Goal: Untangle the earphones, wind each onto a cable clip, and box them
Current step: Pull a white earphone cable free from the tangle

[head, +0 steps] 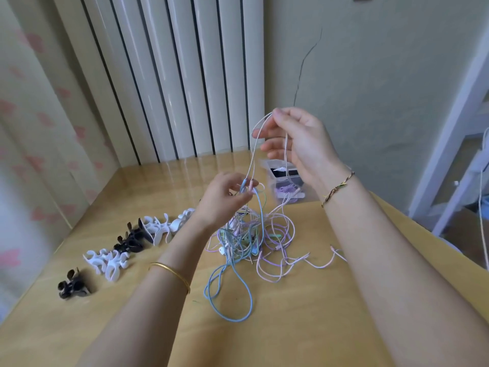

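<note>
The right hand [299,144] pinches a pale pink cable [255,144] high up, its length running steeply down to the left hand [225,197], which pinches the pink and blue splitters [247,184] — the earphone tangle [246,239] lies just beneath that nearer hand. Beyond the right wrist a clear box [265,163] holds coiled purple earphones [284,190] — more I cannot tell.

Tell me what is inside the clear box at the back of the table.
In the clear box lie a coiled purple earphone and a dark item with a white patch. The right hand and its lifted pink cable cover part of it.
</note>
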A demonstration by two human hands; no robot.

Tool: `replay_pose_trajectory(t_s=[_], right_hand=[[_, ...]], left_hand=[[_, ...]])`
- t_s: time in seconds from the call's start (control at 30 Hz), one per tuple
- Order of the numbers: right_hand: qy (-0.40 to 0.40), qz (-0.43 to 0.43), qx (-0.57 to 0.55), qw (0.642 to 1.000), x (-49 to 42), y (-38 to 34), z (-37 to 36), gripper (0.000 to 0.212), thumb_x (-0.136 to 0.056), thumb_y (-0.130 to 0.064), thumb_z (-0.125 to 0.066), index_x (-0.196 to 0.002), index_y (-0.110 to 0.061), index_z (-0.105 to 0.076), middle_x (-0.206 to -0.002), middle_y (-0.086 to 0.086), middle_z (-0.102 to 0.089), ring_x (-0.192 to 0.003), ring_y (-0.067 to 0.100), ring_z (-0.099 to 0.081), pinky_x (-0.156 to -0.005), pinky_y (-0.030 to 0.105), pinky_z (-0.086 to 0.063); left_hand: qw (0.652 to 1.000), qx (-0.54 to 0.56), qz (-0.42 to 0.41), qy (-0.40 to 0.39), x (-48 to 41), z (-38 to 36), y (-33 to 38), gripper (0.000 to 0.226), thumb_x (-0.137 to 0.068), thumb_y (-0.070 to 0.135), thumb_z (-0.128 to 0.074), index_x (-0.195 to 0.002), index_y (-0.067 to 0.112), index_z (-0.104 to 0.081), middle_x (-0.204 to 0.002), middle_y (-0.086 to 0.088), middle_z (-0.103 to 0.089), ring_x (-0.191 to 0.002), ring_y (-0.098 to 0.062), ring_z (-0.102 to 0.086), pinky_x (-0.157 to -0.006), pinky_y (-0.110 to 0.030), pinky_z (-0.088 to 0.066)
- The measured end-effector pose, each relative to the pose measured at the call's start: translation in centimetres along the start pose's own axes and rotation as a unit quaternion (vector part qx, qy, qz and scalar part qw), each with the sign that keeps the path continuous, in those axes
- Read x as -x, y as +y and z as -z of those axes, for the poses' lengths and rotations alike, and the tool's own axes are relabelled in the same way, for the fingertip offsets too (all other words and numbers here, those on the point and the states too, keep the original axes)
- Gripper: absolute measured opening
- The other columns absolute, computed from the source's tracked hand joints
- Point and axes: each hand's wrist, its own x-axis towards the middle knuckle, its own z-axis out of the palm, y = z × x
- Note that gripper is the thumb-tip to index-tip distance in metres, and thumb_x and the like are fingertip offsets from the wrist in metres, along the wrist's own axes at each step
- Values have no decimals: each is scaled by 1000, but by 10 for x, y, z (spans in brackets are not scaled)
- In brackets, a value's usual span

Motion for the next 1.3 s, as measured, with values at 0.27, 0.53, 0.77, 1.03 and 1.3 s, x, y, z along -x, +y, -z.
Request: replay_pose_trajectory(t_s=[0.27, 0.53, 0.77, 1.03, 1.3], right_hand=[[54, -36, -12, 998, 1, 10, 7, 27, -99, -19, -47, -74, -12, -54, -70, 9, -69, -45, 13, -58, -44, 20, -46], [38, -55, -8, 998, 2, 18, 3, 25, -99, -20, -47, -76, -12, -52, -74, 12, -68, -45, 13, -58, -44, 21, -46], [17, -61, -29, 998, 2, 18, -3, 23, -99, -20, -46, -78, -12, -51, -68, 9, -71, -44, 13, -58, -42, 19, -46], [-9, -53, -3, 999, 4, 14, -9, 23, -99, -21, -45, -79, -13, -52, -76, 12, -72, -50, 15, -61, -47, 20, -47], [-73, -89, -2, 993, 3, 18, -15, 25, -100, -22, -42, -77, -15, -49, -75, 9, -73, -66, 20, -68, -57, 23, -51]], left_hand=[[997, 25, 60, 31, -2, 8, 1, 19, -94, 17, -56, -93, 11, -74, -87, 8, -67, -73, -10, -55, -69, -24, -46], [966, 191, 166, 48, -5, 17, 2, 21, -87, 0, -52, -95, 11, -68, -87, -8, -73, -56, -10, -53, -54, -21, -38], [993, -30, 89, 67, -3, 23, -6, 25, -80, -3, -62, -94, 16, -67, -62, 3, -51, -47, -6, -47, -46, -14, -37], [925, -357, 91, 92, 2, 33, 10, 47, -94, 55, -41, -85, 12, -57, -85, -4, -64, -84, -30, -59, -66, -34, -46], [991, -27, 130, 5, 3, 36, 30, 21, -91, 4, -42, -84, 11, -60, -79, -5, -61, -59, -9, -51, -49, -20, -37]])
